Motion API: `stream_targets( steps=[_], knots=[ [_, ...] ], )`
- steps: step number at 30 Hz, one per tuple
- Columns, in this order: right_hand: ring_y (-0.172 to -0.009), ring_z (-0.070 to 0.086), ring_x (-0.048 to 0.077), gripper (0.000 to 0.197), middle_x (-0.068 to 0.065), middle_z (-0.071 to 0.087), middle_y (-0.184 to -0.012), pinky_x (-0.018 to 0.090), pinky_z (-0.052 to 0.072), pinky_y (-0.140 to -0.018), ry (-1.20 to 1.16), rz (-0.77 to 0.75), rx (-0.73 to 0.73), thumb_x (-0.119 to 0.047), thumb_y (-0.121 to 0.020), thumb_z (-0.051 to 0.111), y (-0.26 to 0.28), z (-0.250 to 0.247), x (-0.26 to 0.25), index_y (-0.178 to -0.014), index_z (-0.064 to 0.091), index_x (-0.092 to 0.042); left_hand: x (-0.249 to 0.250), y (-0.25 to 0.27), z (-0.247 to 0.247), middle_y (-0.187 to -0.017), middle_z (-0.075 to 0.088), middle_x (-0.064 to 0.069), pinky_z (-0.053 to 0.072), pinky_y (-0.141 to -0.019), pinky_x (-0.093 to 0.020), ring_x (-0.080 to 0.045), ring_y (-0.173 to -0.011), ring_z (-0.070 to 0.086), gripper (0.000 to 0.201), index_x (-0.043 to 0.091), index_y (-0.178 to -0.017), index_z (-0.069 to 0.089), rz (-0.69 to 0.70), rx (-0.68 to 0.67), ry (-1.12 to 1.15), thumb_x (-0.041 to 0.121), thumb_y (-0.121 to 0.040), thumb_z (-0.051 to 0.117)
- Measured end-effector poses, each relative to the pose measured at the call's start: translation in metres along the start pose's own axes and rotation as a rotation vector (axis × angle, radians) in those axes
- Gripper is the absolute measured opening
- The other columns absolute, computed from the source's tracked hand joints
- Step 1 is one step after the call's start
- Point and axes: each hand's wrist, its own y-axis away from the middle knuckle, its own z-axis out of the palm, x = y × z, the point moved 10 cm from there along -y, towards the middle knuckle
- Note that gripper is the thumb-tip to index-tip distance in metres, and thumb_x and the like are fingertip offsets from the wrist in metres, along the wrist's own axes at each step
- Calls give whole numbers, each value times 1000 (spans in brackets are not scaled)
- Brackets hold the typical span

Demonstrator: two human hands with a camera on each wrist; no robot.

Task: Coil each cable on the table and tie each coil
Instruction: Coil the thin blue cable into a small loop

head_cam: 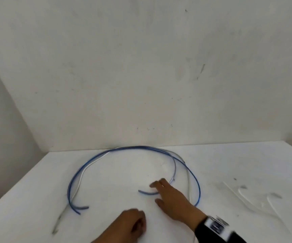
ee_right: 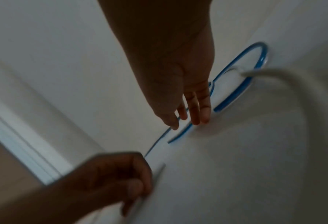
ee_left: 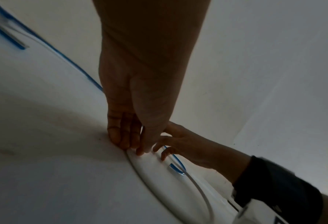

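Blue cables (head_cam: 138, 147) lie in a wide open arc on the white table (head_cam: 36, 190), and a white cable (head_cam: 79, 179) runs along the same arc. My right hand (head_cam: 161, 190) reaches into the arc with straight fingers (ee_right: 195, 112) that touch a loose blue cable end (head_cam: 145, 192), also seen as the blue cable end (ee_right: 180, 134) under the hand. My left hand (head_cam: 138, 225) sits nearer the front edge with curled fingers (ee_left: 121, 136) that pinch the white cable (ee_left: 140, 171) against the table. How the cables cross under the hands is hidden.
Thin pale strips (head_cam: 246, 195) lie on the right part of the table. A white wall (head_cam: 141, 85) stands just behind the arc, and another wall closes the left side. A black sleeve with a wrist camera (head_cam: 217, 227) covers my right forearm.
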Motion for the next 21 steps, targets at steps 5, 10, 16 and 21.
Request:
stream_targets(
  steps=[5,10,16,21],
  knots=[
    [-109,54,27,27,7,46,-125,36,44,-80,213,15,40,-15,-95,45,-7,12,-10,-122,50,-15,16,15,10,-76,51,14,38,-67,-13,3,-67,47,17,31,-75,52,-25,-136,71,16,-82,49],
    [-86,57,26,14,7,51,-106,38,47,-72,74,-132,185,-21,-99,42,23,-11,-50,-101,53,-12,22,21,0,-84,52,14,41,-72,-13,0,-73,49,18,34,-81,51,-42,-90,86,18,-89,50],
    [-63,60,13,6,-7,58,-87,30,56,-60,-601,-181,393,-16,-96,52,67,-79,-83,-92,48,-18,75,22,-70,-122,45,15,38,-95,-15,2,-115,44,46,29,-132,38,101,381,202,17,-91,57],
    [-53,58,7,35,2,57,-81,24,48,-52,-794,-186,575,3,-90,48,97,-142,-82,-108,38,-25,138,19,-95,-76,57,6,45,-72,-16,-9,-75,59,37,41,-120,40,260,358,528,12,-97,43]
  ],
)
